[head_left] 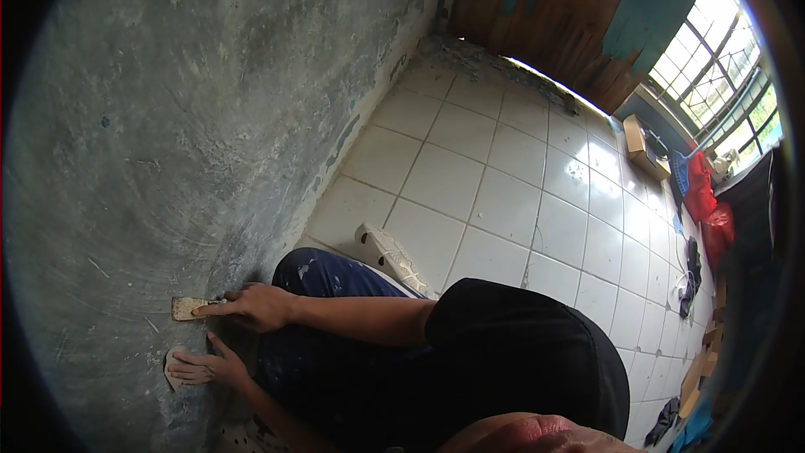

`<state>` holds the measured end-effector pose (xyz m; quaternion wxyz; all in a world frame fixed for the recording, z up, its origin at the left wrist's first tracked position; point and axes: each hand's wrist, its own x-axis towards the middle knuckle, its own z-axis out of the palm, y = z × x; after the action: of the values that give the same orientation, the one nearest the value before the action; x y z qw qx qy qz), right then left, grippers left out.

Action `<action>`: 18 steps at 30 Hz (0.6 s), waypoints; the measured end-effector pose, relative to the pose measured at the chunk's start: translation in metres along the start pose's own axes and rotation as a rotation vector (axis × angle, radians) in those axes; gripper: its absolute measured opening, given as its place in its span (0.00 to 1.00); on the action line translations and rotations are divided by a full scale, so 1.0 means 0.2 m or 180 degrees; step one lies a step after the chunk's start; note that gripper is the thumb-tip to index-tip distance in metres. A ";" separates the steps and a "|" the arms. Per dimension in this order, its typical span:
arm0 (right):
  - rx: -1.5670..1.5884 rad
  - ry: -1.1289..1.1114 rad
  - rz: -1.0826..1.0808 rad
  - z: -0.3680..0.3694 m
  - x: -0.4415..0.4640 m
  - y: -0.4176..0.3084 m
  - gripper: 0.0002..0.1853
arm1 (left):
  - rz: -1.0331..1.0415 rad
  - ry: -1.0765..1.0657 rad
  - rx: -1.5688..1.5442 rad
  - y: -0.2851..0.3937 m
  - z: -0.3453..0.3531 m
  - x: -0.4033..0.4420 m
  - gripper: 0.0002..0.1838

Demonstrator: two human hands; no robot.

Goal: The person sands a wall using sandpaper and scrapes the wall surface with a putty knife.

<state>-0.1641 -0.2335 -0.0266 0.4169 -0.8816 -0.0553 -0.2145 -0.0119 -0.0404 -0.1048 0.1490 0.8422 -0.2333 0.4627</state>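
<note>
My right hand [256, 306] is wrapped round a putty knife [184, 309], its index finger stretched along the flat, stained blade. The blade lies against the grey wall [168, 159]. Below it in the picture, my left hand [205, 367] presses a pale, flat, rounded piece [172, 367] to the same wall, fingers laid over it and thumb held apart. What that piece is exactly I cannot tell. Scratches and light curved streaks mark the wall around both hands.
My bent knee [310, 271] in stained blue trousers is close to the wall. A pale shoe [390, 258] stands on the white tiled floor [470, 176]. Rubble [478, 59] lies near a peeling wooden panel [579, 8]. A cardboard box [644, 149] and red bags [713, 214] are beneath the barred window.
</note>
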 end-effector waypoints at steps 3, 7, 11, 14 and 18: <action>-0.0102 0.0071 -0.0124 0.01 0.01 0.01 0.45 | -0.0130 -0.0124 0.0017 0.01 0.00 0.00 0.50; 0.0028 -0.0031 0.0110 0.01 0.02 -0.01 0.43 | 0.0048 -0.0002 -0.0321 0.02 -0.04 0.03 0.49; -0.0060 -0.0070 0.0162 0.02 0.04 -0.02 0.41 | -0.0289 -0.0561 -0.0335 0.05 -0.12 0.05 0.48; -0.0013 0.0092 -0.0170 0.06 0.06 -0.02 0.42 | -0.0423 -0.0694 -0.0300 0.03 -0.12 0.03 0.47; -0.0151 0.0029 0.0080 0.05 0.06 -0.03 0.44 | -0.0337 -0.0739 -0.0465 0.04 -0.12 0.03 0.47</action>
<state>-0.1511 -0.2228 -0.0236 0.3988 -0.8908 -0.0373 -0.2145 -0.0304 -0.0364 -0.0873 0.2061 0.8881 -0.2372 0.3355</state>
